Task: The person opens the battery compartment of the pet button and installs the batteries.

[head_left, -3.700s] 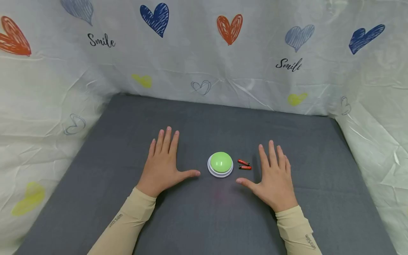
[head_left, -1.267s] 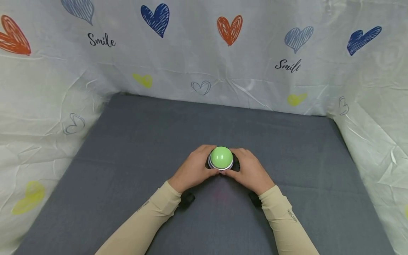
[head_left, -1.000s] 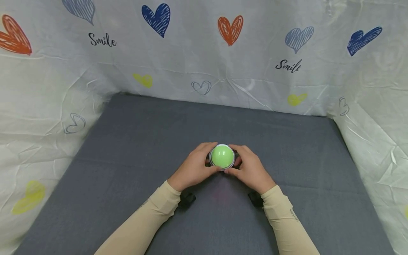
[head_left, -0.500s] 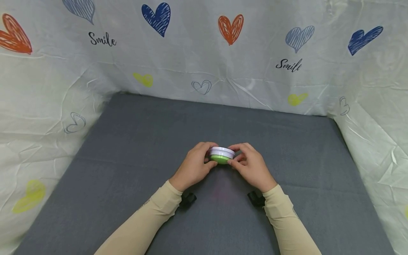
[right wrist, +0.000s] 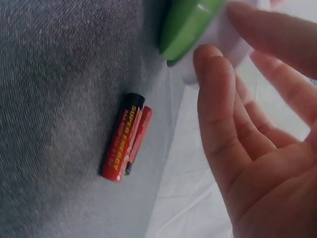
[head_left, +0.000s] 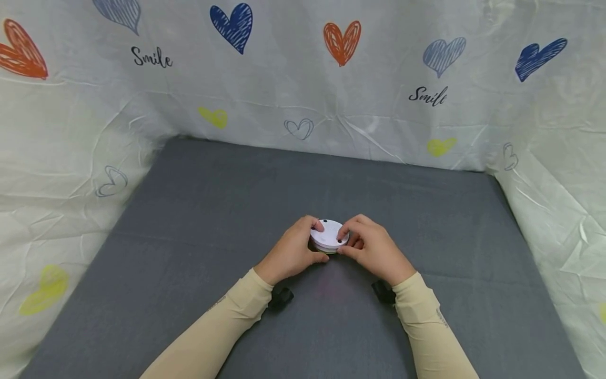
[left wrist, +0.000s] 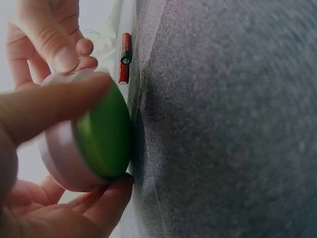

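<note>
A round push button with a green dome (left wrist: 106, 134) and a white base (head_left: 327, 231) is held upside down between both hands, its white underside facing up in the head view. Small dark spots show on that underside. My left hand (head_left: 294, 251) grips the left edge, thumb at the near rim and a fingertip over the base. From the right side, my right hand (head_left: 379, 252) holds the rim with its thumb, while a bent finger touches the underside. The dome faces the table close by; whether it touches cannot be told.
Two red-and-black batteries, a front one (right wrist: 121, 139) and one behind it (right wrist: 142, 130), lie side by side on the grey tabletop (head_left: 236, 184) by my right hand, which hides them in the head view. A white sheet with printed hearts (head_left: 303, 79) hangs around the table.
Both hands came in from lying spread apart and took hold of the push button. It has been turned over, from green dome upward to white underside upward.
</note>
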A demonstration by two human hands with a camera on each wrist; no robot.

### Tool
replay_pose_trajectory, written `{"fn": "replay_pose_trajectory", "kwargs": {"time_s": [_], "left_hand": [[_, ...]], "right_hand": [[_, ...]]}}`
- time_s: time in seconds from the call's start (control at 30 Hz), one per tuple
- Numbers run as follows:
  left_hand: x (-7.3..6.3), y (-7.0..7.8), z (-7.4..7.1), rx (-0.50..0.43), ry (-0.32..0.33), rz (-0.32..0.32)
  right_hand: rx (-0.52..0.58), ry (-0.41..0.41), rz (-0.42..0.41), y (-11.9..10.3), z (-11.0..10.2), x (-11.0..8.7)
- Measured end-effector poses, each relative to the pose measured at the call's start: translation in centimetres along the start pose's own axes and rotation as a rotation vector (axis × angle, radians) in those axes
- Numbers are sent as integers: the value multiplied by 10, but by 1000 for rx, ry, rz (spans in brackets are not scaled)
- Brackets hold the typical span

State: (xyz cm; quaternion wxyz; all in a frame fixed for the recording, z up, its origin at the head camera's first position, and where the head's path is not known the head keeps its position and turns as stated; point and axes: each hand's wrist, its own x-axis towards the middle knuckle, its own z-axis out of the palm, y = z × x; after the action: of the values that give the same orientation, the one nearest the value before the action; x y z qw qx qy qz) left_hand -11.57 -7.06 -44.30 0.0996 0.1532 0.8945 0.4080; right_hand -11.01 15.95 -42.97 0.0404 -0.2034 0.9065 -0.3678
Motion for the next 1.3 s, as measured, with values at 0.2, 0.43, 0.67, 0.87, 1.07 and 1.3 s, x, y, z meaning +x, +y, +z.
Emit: {"fn": "replay_pose_trajectory", "kwargs": {"time_s": [0.2,0.43,0.67,0.87,1.07,1.3], "left_hand": [[-1,-2,0,14,-44,-1],[-2,-3,3,27,-68,-9],[-2,-5,3,30,-67,-13],[-3,-5,3,21,-60,7],[-4,-5,3,16,-55,11],[-5,-4,2,9,-48,22]], "right_hand": [[-147,-24,-57,-4,-2,-2],[-213,-14,-117,-9,-4,-2],[-222,34,-184,-12,3,0],[-251,31,-244,-15,11,1],[-288,42,-260,-16,15,1],[-330,65,-299,-14,16,1]]}}
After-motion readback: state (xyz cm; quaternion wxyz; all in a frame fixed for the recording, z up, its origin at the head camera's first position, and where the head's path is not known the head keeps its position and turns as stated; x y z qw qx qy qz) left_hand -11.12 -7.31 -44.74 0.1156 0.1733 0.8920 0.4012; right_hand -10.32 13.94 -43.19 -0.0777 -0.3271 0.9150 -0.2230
